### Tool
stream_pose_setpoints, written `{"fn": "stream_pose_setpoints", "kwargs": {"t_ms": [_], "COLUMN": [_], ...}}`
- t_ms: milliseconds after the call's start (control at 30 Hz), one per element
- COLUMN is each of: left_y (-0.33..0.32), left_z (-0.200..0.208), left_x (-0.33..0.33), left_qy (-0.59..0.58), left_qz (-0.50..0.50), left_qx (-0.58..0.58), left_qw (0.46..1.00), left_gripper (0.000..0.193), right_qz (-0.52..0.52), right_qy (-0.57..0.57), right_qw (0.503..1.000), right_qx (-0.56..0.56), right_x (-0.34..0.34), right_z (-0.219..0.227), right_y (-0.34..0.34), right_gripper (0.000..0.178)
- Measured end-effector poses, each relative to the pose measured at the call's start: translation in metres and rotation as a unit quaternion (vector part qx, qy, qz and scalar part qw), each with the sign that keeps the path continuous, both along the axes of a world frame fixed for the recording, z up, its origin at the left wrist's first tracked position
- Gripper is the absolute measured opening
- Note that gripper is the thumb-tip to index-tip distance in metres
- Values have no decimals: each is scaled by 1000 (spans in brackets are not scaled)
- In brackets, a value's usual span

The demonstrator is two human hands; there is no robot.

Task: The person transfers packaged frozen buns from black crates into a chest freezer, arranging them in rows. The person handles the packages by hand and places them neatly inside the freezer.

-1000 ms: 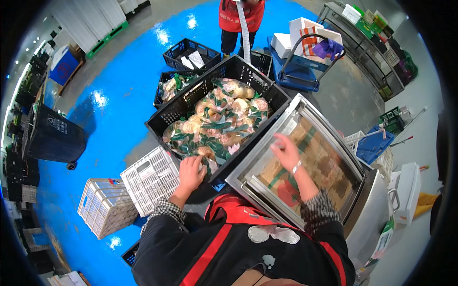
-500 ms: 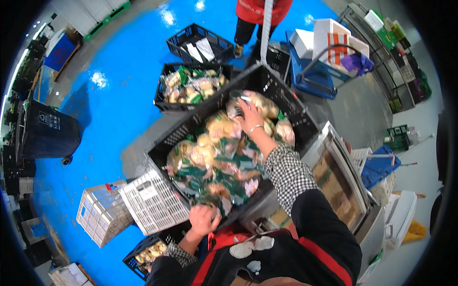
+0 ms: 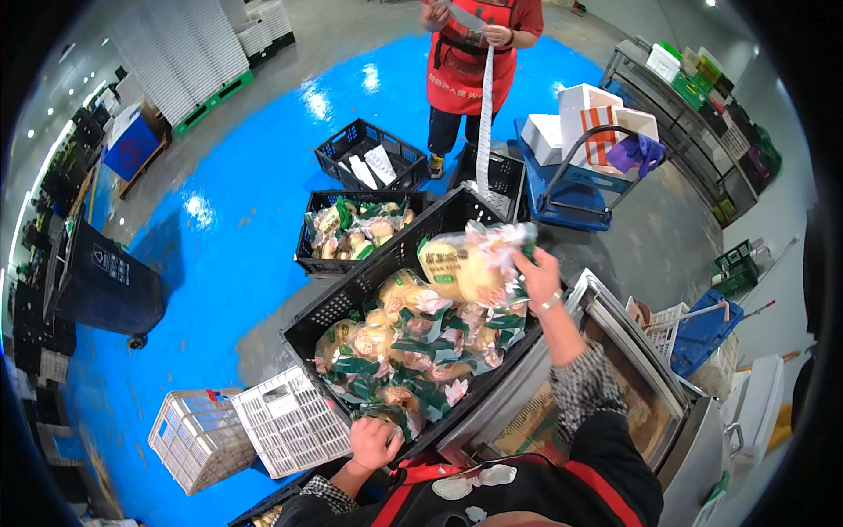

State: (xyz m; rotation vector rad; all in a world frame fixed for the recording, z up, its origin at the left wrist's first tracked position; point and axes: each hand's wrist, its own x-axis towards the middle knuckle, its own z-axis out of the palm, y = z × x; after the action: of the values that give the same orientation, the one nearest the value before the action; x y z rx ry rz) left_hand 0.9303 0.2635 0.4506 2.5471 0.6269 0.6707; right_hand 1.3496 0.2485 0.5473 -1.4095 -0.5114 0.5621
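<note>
A large black crate (image 3: 307,312) in front of me is full of clear plastic bags (image 3: 373,338) with green and pink print, holding pale yellow, rounded produce whose kind I cannot tell. My right hand (image 3: 542,279) grips one such bag (image 3: 457,266) by its gathered pink-printed end. That bag hangs tilted over the crate's far right part, above the other bags. At the near left corner, my left hand (image 3: 375,442) is curled over the crate's rim, close beside a bag; its fingertips are partly hidden.
Beyond stands a second black crate (image 3: 303,250) of similar bags, then one with papers (image 3: 373,162). A person in a red apron (image 3: 474,75) holds a long paper strip. White crates (image 3: 290,422) lie at left; a steel-framed unit (image 3: 632,369) and blue trolley (image 3: 562,211) stand at right.
My right hand has closed on a bag, raised it from the pile and moved right. The view has tilted up, showing more of the person opposite. My left hand stays at the crate's corner.
</note>
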Motion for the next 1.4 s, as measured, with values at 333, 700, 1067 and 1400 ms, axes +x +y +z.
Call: {"fn": "stream_pose_setpoints", "kwargs": {"t_ms": [333,700,1067,1400], "left_y": [-21,-191,-274,-312], "left_z": [27,59,47,57], "left_x": [25,178,212,237], "left_qy": [-44,14,68,28], "left_qz": [15,-332,-549,-565], "left_qx": [59,-101,-123,-123], "left_qw": [997,938,824,815], "left_gripper": [22,50,52,39], "right_qz": [10,-9,-19,-224], "right_qy": [45,-281,-70,-371], "right_qw": [995,927,997,872], "right_qx": [-88,-250,-36,-228], "right_x": [-60,-171,-231,-239], "right_z": [124,-7,-12,-54], "right_y": [-234,-465,-531,-570], "right_gripper": [15,16,18,40]}}
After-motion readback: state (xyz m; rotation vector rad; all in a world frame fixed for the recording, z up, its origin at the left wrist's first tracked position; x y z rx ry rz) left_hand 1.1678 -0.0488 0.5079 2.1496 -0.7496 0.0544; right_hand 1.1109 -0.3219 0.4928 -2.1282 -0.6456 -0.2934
